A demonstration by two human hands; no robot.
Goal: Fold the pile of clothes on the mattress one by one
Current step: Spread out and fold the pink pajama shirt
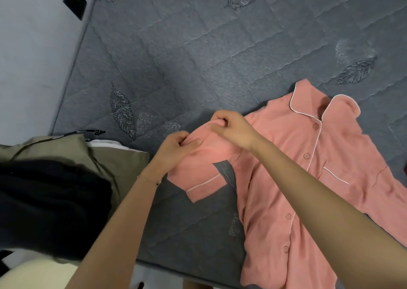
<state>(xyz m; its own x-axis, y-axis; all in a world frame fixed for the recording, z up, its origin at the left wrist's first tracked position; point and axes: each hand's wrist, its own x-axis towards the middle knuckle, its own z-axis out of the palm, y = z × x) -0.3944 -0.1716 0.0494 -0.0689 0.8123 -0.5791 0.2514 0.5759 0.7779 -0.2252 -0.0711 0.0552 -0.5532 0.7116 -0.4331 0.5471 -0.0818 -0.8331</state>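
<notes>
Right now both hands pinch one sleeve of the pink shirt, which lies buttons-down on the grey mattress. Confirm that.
Not quite: the pink shirt lies buttons-up, not buttons-down. The head view shows its buttons and chest pocket facing the camera. The rest holds: the left hand and right hand both pinch one sleeve, on the grey mattress.

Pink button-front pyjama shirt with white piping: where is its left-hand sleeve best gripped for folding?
Pinch the sleeve at its raised upper edge, from the left across the grey mattress: the shirt lies flat, buttons up; only that edge stands clear. Left hand and right hand pinch there.
</notes>
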